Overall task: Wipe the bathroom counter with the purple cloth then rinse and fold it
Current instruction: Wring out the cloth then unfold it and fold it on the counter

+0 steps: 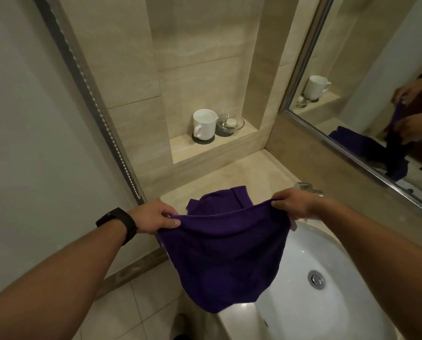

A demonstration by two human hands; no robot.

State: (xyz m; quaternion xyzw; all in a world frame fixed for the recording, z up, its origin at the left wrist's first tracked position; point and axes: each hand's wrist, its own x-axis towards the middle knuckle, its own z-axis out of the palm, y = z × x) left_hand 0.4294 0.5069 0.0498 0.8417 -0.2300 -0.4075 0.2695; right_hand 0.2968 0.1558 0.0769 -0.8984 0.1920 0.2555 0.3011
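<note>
Beige tiled bathroom, worktop (249, 168) beside sink (327, 241). Both hands pinch the purple cloth (219, 261) by its top corners: left hand (153, 217), right hand (291, 203). Top edge runs left-right between them; cloth hangs over the worktop edge, equally near both.

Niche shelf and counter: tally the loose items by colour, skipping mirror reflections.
White: 1, the mug
Clear: 1, the glass dish holding a pale round piece
Dark: 2, the coasters under mug and dish
Purple: 1, the cloth, held by left hand and right hand
Total: 5
</note>
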